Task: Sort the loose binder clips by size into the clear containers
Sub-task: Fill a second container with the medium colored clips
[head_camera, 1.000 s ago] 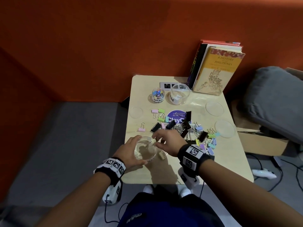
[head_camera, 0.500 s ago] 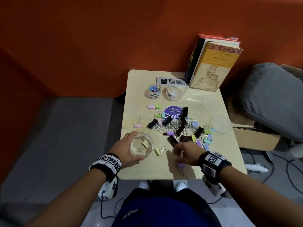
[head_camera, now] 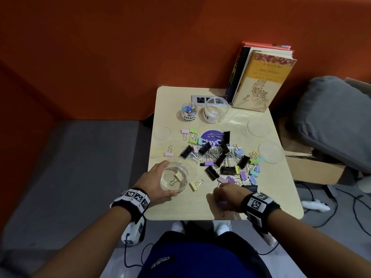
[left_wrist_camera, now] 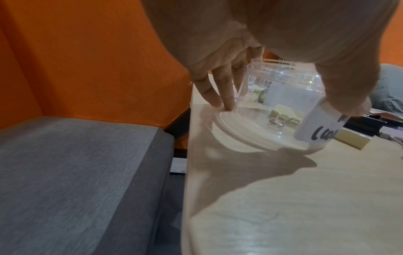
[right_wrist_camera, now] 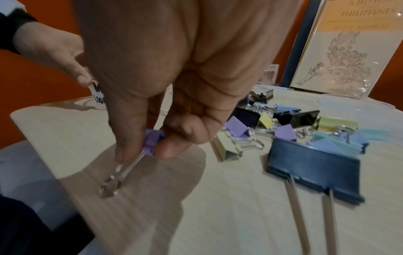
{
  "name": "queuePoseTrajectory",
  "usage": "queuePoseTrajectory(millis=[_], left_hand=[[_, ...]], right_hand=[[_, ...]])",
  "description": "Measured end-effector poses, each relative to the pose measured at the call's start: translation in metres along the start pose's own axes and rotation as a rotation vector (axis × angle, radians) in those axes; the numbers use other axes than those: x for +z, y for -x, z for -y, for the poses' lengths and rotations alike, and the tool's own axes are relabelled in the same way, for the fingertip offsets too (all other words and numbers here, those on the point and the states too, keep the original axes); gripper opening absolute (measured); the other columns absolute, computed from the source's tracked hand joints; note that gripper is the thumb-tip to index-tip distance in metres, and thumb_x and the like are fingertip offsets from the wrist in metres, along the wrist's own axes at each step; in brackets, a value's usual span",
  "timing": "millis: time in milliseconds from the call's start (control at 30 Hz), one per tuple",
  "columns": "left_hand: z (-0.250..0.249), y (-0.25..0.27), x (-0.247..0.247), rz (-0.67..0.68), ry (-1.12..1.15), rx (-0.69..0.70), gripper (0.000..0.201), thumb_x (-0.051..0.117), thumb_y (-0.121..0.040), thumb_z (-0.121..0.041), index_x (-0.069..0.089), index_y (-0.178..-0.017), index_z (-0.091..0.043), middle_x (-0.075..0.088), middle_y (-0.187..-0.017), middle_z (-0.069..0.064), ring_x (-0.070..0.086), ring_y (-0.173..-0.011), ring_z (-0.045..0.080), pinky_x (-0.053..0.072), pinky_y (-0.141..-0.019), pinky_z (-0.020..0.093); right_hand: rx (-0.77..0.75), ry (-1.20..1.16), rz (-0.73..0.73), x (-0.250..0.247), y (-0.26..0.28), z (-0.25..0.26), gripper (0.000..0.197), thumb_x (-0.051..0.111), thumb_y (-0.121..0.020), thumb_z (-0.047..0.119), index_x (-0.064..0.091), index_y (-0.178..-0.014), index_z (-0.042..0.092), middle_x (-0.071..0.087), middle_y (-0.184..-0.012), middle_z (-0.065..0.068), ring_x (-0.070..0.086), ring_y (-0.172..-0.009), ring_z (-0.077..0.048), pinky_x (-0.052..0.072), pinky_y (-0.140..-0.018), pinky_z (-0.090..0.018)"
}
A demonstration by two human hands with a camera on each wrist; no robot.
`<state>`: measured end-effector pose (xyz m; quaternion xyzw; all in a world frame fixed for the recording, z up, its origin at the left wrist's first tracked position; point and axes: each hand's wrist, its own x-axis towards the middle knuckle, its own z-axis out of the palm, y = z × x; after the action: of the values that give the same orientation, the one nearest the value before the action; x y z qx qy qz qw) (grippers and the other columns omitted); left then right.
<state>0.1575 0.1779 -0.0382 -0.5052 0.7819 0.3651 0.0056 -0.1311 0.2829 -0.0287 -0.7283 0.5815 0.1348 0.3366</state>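
My left hand [head_camera: 154,183] grips a clear labelled container [head_camera: 174,178] [left_wrist_camera: 279,110] near the table's front left; one yellow clip [head_camera: 179,176] lies inside it. My right hand [head_camera: 228,194] [right_wrist_camera: 152,150] pinches a purple binder clip [right_wrist_camera: 152,140] between thumb and fingers, its wire handles hanging down over the table's front. A second yellow clip [head_camera: 194,185] lies just right of the container. The loose pile of black and pastel clips [head_camera: 222,157] covers the table's middle. Two more containers stand at the back: one with small coloured clips [head_camera: 188,112], one wider [head_camera: 216,110].
Clear lids [head_camera: 162,133] [head_camera: 258,127] [head_camera: 270,152] lie on the wooden table [head_camera: 261,197]. Books [head_camera: 261,81] lean against the orange wall at the back right. A big dark clip [right_wrist_camera: 314,174] lies close to my right hand. A cardboard box [head_camera: 317,167] sits beside the table.
My right hand left the container, where a yellow clip now lies, moved right to the pile's front edge and took up a purple clip. The left hand kept holding the container.
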Motion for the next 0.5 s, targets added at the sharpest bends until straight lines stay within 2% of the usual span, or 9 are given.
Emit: queuePoseTrajectory(millis=[100,167,233,300,367,433,500], left_hand=[[0.000,0.000,0.000,0.005,0.010,0.004,0.110,0.086,-0.059,-0.056,0.024,-0.147,-0.033,0.038,-0.149,-0.010,0.049,-0.128,0.016,0.042,-0.103,0.031],[0.001,0.000,0.001,0.006,0.016,0.008,0.110,0.086,-0.059,-0.055,0.024,-0.147,-0.033,0.038,-0.149,-0.010,0.049,-0.128,0.015,0.042,-0.103,0.031],[0.002,0.000,0.001,0.000,0.017,0.010,0.110,0.086,-0.060,-0.055,0.024,-0.147,-0.033,0.039,-0.149,-0.010,0.050,-0.127,0.015,0.042,-0.103,0.030],[0.002,0.001,0.001,-0.004,0.019,0.012,0.110,0.086,-0.059,-0.055,0.023,-0.148,-0.033,0.040,-0.148,-0.010,0.050,-0.127,0.015,0.042,-0.103,0.030],[0.003,0.001,0.002,-0.004,0.016,0.009,0.111,0.085,-0.059,-0.057,0.023,-0.148,-0.034,0.040,-0.148,-0.010,0.051,-0.126,0.015,0.043,-0.103,0.031],[0.004,0.000,0.003,-0.001,0.013,0.005,0.111,0.085,-0.059,-0.058,0.021,-0.148,-0.035,0.040,-0.148,-0.009,0.051,-0.126,0.017,0.043,-0.103,0.032],[0.004,0.000,0.002,0.004,0.008,0.005,0.112,0.084,-0.059,-0.058,0.021,-0.149,-0.035,0.039,-0.149,-0.008,0.051,-0.127,0.018,0.043,-0.104,0.034]], right_hand=[[0.004,-0.017,0.039,-0.008,-0.004,0.007,0.016,0.069,-0.084,0.021,0.065,-0.099,0.020,0.070,-0.096,0.001,0.062,-0.084,-0.017,0.049,-0.071,-0.026],[-0.015,-0.102,-0.004,-0.021,-0.007,0.013,0.014,0.072,-0.084,0.022,0.066,-0.097,0.021,0.071,-0.093,0.006,0.061,-0.077,-0.007,0.047,-0.070,-0.022],[-0.051,-0.203,-0.119,-0.039,-0.011,0.023,0.010,0.074,-0.084,0.024,0.066,-0.090,0.024,0.068,-0.082,0.016,0.057,-0.066,0.005,0.043,-0.066,-0.017],[-0.058,-0.360,-0.208,-0.059,-0.018,0.034,0.013,0.077,-0.082,0.025,0.064,-0.084,0.025,0.066,-0.073,0.017,0.060,-0.062,0.001,0.045,-0.061,-0.016],[-0.068,-0.550,-0.263,-0.075,-0.025,0.046,0.015,0.079,-0.080,0.020,0.065,-0.085,0.022,0.069,-0.079,0.010,0.066,-0.064,-0.010,0.049,-0.055,-0.016],[-0.101,-0.592,-0.349,-0.086,-0.034,0.057,0.016,0.079,-0.080,0.018,0.066,-0.087,0.023,0.069,-0.086,0.006,0.068,-0.065,-0.016,0.043,-0.049,-0.011],[-0.129,-0.574,-0.385,-0.088,-0.044,0.065,0.014,0.077,-0.082,0.023,0.066,-0.090,0.025,0.069,-0.090,0.008,0.070,-0.069,-0.015,0.046,-0.057,-0.014]])
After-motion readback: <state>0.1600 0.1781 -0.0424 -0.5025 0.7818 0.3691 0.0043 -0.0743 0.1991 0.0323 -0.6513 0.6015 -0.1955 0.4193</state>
